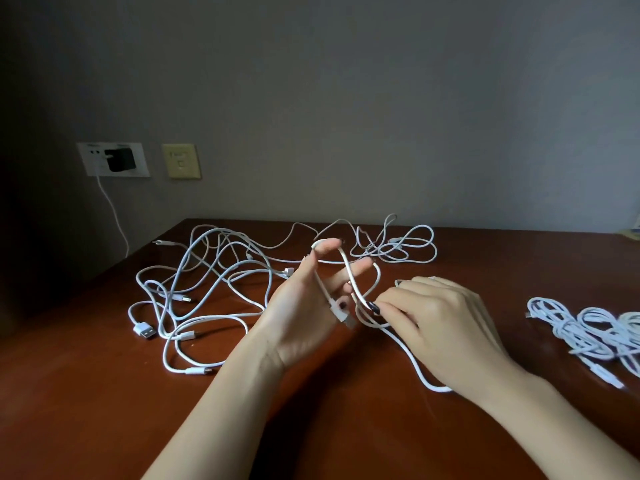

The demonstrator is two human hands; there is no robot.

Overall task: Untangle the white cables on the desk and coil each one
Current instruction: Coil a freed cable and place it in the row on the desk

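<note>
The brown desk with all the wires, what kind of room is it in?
Probably a bedroom or home office: a wooden desk stands against a plain grey wall, with a black charger plugged into a wall socket.

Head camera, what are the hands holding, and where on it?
A white cable: left hand has it looped over its fingers, thumb on the plug end; right hand pinches the strand nearby.

On the brown wooden desk [104,393], your left hand [304,317] and right hand [440,320] meet near the middle with a thin white cable [348,271] strung between them, the loose tangle of white cables [207,271] lies left of and behind them, and the coiled white cable bundles [585,330] lie well apart at the right edge.
</note>
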